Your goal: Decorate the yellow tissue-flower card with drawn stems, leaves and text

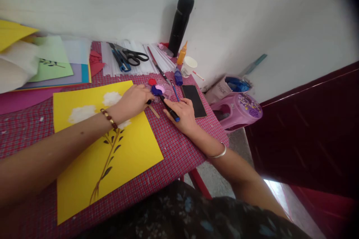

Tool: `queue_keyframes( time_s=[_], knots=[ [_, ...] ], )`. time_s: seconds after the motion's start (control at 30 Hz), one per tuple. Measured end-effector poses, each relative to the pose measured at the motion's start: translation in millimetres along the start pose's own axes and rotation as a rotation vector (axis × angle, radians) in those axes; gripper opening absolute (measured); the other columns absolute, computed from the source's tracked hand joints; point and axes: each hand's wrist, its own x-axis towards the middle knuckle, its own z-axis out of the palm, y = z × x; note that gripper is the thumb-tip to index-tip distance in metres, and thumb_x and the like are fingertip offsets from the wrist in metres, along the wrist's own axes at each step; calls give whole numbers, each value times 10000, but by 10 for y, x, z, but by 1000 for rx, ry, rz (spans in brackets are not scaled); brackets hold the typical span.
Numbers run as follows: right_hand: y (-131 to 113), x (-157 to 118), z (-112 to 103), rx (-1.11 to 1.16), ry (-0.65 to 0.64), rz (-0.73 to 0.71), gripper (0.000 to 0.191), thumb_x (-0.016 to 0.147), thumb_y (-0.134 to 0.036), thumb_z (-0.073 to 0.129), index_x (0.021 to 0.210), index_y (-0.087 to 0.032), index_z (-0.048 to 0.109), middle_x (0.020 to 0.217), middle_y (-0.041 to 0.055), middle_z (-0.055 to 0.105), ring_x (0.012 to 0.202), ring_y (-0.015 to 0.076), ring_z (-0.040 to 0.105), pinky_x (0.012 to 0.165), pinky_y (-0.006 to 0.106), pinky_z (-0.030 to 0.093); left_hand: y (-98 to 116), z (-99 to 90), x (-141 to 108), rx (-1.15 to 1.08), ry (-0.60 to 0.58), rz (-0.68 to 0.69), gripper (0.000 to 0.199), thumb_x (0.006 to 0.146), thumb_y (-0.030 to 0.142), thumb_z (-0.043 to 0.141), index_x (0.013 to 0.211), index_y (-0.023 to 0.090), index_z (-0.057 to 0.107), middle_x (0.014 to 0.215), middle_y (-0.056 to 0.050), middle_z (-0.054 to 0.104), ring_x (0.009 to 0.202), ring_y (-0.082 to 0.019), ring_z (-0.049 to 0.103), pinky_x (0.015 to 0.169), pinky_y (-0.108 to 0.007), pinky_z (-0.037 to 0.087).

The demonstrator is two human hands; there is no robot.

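My right hand is closed around a black marker with a blue end. The marker's far tip points at a clear paint palette holding dark blue, pink and red paint. Reaching over yellow paper, my left hand has its fingers curled beside the palette. A small black cap-like piece shows at its fingertips; the rest is hidden. Below those fingers lies a flat wooden stick. The paper carries white painted blobs and a brown stem with dark leaves, partly covered by my left arm.
Behind are scissors, a blue cutter, white strips, an orange paint bottle, a white cup and a black bottle. A phone lies right. A pink stool stands beyond the table edge.
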Motion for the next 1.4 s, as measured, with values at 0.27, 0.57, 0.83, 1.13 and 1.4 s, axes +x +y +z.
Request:
queue_keyframes(
  time_s=[0.27, 0.57, 0.83, 1.13, 1.4],
  knots=[
    [-34, -41, -18, 24, 32, -40, 308, 979, -404, 556, 1218, -266, 694, 931, 27, 814, 845, 199, 724, 999, 417, 407, 4, 2, -7, 1, 12, -10, 258, 859, 107, 561, 969, 208, 772, 919, -74, 745, 902, -231, 648, 804, -357, 450],
    [-22, -85, -48, 278, 166, 7, 184, 953, -309, 560, 1087, -292, 686, 1018, 16, 790, 954, 202, 730, 974, 419, 464, 5, 16, -31, -6, 32, -3, 269, 840, 87, 595, 1016, 193, 767, 920, -83, 747, 888, -239, 649, 761, -360, 443],
    [-28, -76, -57, 344, 240, 30, 130, 948, -349, 599, 951, -299, 718, 897, -4, 787, 845, 191, 728, 935, 416, 484, 13, 28, -29, -26, 56, 9, 280, 869, 111, 552, 1015, 205, 771, 920, -80, 757, 865, -224, 642, 761, -365, 435],
    [-9, -79, -18, 239, 218, 116, 200, 880, -318, 613, 1060, -287, 695, 991, 27, 776, 934, 227, 714, 927, 439, 500, 20, 26, -27, 8, 28, -3, 262, 864, 106, 553, 998, 188, 764, 928, -89, 746, 914, -246, 645, 779, -374, 447],
    [0, -38, -31, 98, 100, -13, 195, 966, -302, 563, 1123, -282, 678, 1064, 33, 777, 1021, 214, 706, 994, 420, 433, 12, 54, -32, 6, 49, 8, 253, 873, 102, 555, 985, 195, 762, 915, -89, 740, 922, -251, 644, 790, -384, 445]
  ],
)
